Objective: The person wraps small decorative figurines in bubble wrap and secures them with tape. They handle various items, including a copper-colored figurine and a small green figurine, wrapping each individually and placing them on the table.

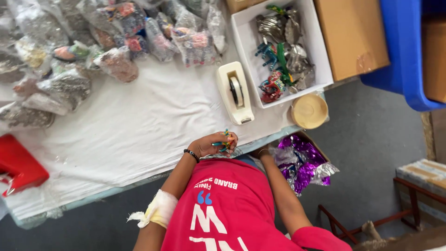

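Left hand [214, 145] fingers pinch a small colourful toy [226, 139] above the table [139, 125]; right hand [263, 152] (mostly hidden, grip unclear) meets purple foil [302, 162]; wrapping likely needs one sheet freed

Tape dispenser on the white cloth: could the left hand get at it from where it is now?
Probably yes. The tape dispenser lies just beyond the left hand, with only bare white cloth between them. The fingers are busy pinching a small colourful toy, though.
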